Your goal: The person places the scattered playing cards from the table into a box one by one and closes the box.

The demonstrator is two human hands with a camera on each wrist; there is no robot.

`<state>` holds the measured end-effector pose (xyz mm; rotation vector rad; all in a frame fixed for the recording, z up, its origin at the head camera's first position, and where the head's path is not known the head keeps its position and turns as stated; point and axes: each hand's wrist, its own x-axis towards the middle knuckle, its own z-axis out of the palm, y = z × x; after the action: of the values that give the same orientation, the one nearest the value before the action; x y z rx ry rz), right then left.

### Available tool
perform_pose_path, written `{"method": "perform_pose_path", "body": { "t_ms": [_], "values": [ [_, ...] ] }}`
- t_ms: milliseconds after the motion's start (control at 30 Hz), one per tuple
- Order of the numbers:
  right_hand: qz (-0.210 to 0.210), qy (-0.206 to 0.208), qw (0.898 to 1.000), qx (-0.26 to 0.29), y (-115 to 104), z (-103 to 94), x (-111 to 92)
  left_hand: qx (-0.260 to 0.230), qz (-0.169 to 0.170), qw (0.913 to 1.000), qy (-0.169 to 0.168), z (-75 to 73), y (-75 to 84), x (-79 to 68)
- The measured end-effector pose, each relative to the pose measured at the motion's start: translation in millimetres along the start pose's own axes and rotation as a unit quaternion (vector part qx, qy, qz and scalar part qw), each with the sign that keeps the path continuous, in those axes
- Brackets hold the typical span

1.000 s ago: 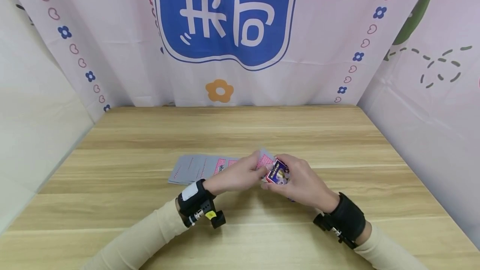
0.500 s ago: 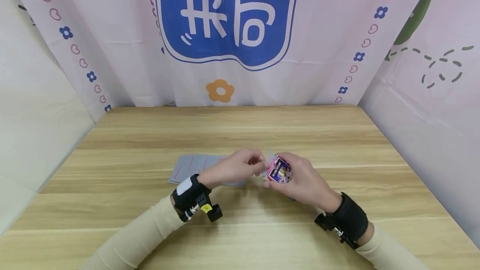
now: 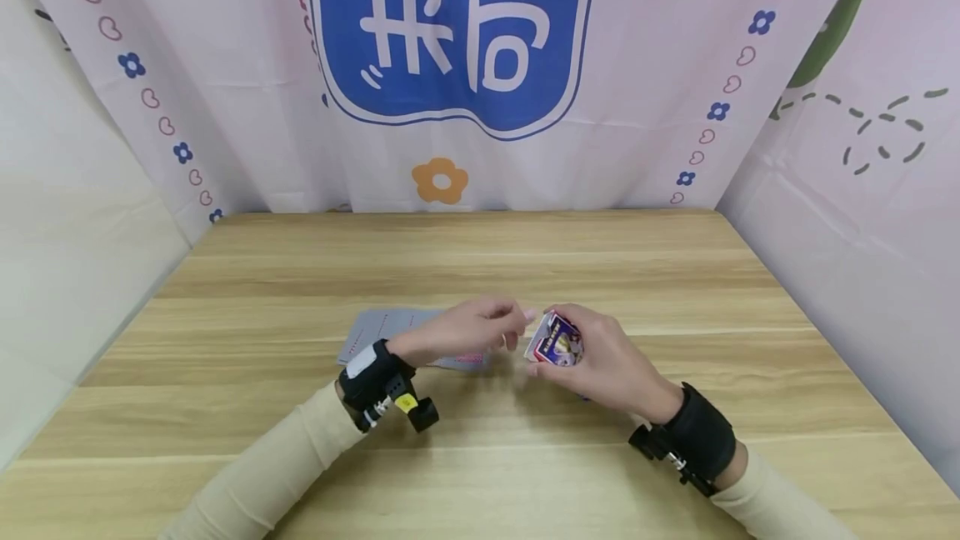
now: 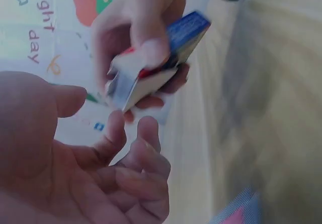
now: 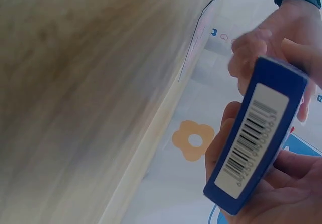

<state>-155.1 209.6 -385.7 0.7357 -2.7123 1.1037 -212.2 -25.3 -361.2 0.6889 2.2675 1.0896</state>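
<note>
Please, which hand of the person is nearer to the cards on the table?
Left. In the head view, the left hand covers part of the cards; the right hand is farther off, to their right, gripping the small box.

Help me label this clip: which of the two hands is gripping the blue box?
The right hand: its thumb and fingers wrap round the blue box. The left hand holds nothing; its loosely bent fingers are near the box.
</note>
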Motion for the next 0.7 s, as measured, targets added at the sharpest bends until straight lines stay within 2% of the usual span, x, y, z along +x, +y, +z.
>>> {"method": "perform_pose_path", "body": {
  "t_ms": [100, 233, 300, 400, 500, 567, 700],
  "values": [
    [0.003, -0.003, 1.000, -0.003, -1, 0.5, 1, 0.062, -0.004, 0.9981, 0.008, -19.7, -8.6, -2.0],
    [0.001, -0.021, 1.000, -0.001, -1, 0.3, 2, 0.174, -0.008, 0.9844, 0.020, -41.7, -30.0, 1.2],
    [-0.009, -0.033, 0.999, -0.003, -2, -0.3, 5, 0.221, -0.016, 0.9749, 0.022, -45.9, -40.0, 3.7],
    [-0.026, -0.054, 0.998, -0.013, -10, -4.4, 13, 0.270, -0.033, 0.9621, 0.020, -44.0, -48.2, 6.1],
    [-0.041, -0.064, 0.997, -0.025, -23, -11.7, 26, 0.288, -0.048, 0.9563, 0.013, -40.0, -50.1, 5.6],
    [-0.051, -0.065, 0.996, -0.029, -33, -17.9, 36, 0.286, -0.055, 0.9566, 0.015, -38.0, -49.9, 4.3],
    [-0.066, -0.065, 0.996, -0.016, -47, -26.0, 52, 0.281, -0.041, 0.9585, 0.027, -37.4, -50.9, 4.4]
  ]
}}
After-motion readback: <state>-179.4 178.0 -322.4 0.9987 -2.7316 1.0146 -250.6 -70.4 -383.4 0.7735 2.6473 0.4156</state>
